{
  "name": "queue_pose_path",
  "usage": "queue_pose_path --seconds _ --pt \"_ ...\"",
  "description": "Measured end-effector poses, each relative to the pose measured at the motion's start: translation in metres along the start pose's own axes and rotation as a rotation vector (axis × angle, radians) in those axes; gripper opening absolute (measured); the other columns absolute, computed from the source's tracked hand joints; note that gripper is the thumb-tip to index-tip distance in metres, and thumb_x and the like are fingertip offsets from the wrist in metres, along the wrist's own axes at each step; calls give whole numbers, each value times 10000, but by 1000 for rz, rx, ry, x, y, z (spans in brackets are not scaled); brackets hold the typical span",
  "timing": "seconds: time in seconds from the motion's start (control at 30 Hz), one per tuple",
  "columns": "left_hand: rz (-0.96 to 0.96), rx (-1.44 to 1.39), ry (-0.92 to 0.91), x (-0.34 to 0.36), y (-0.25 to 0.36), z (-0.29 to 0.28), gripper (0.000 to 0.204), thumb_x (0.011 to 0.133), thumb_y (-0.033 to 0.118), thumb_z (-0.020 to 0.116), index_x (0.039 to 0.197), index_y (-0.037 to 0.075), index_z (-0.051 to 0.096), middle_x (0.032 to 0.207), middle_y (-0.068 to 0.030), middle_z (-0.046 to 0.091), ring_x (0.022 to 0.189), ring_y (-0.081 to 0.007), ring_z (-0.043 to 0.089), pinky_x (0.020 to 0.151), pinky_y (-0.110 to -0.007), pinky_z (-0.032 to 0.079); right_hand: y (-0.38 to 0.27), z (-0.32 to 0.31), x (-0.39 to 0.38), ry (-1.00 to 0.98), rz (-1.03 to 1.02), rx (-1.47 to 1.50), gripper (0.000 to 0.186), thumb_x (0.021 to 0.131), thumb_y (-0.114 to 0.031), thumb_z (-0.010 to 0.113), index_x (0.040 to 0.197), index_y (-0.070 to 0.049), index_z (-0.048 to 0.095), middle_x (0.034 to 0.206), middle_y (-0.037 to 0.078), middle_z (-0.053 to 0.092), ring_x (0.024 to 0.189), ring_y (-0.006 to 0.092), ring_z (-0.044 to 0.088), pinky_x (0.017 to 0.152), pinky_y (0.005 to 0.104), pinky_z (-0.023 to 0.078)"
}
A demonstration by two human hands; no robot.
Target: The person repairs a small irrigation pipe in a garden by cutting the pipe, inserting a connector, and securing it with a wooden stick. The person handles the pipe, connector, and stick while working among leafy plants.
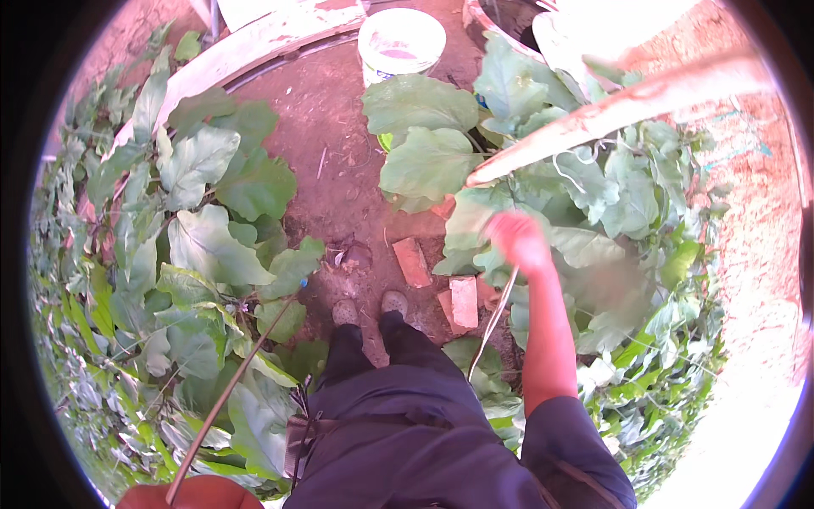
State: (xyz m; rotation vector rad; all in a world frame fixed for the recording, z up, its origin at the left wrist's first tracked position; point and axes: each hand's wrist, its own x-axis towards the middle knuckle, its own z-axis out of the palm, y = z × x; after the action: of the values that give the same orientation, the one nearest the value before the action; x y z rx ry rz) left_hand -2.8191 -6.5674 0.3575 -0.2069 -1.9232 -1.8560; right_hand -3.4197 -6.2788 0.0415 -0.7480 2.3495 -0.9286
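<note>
My right hand [517, 242], blurred by motion, is closed in front of large green leaves. A thin pale cord-like strip [496, 318] hangs from it toward my trousers. At the lower left edge my left hand [191, 492] shows only in part. It appears closed on a long thin brown stick [229, 390], which slants up to the right and ends among leaves near a small blue spot. Broad-leaved plants [212, 246] stand on the left. More broad leaves [428, 161] fill the right side, close to my right hand.
A thick pale wooden pole [627, 106] juts in from the upper right. A white bucket [403, 42] stands ahead on the reddish soil [331, 136]. Broken red bricks [412, 261] lie right of my shoes [394, 303]. A pale curved ledge [263, 47] runs along the upper left.
</note>
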Motion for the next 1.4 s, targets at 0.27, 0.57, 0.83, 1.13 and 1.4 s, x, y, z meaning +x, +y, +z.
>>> queue_pose_path --seconds 0.27,0.57,0.83,1.13,1.4 --pt "70 -68 18 81 -107 5 283 852 326 910 924 76 799 656 19 616 571 -99 583 483 -263 465 34 9 -34 -179 -29 228 216 998 -243 721 990 -33 769 809 118 739 715 178 664 683 366 533" --pt "-99 -754 -785 124 -142 21 554 1027 400 705 1315 -73 680 1178 -262 669 997 -389 692 867 -525 590 3 -3 -52 197 40 430 259 1058 -245 671 957 -16 738 681 -53 561 570 54 433 525 265 351" --pt "-784 -66 53 155 -219 40 455 1010 263 746 1341 -25 625 850 4 651 661 -80 566 588 -244 472 -103 29 -78 -123 80 828 204 1071 -217 673 1028 -35 753 797 -67 621 714 27 497 628 227 402" --pt "-526 -429 461 167 -284 82 269 1104 254 583 1157 3 663 998 -112 695 769 -163 652 601 -273 519 -163 80 -106 -372 -50 900 214 1035 -222 722 1151 -42 715 981 -38 671 910 56 559 811 238 459" --pt "-783 -613 258 156 -305 77 369 1096 333 590 1117 -16 708 1013 -156 742 898 -238 733 682 -343 575 -169 71 -105 -328 -42 1201 528 809 37 586 1316 -79 493 1092 19 505 838 79 490 680 232 415"
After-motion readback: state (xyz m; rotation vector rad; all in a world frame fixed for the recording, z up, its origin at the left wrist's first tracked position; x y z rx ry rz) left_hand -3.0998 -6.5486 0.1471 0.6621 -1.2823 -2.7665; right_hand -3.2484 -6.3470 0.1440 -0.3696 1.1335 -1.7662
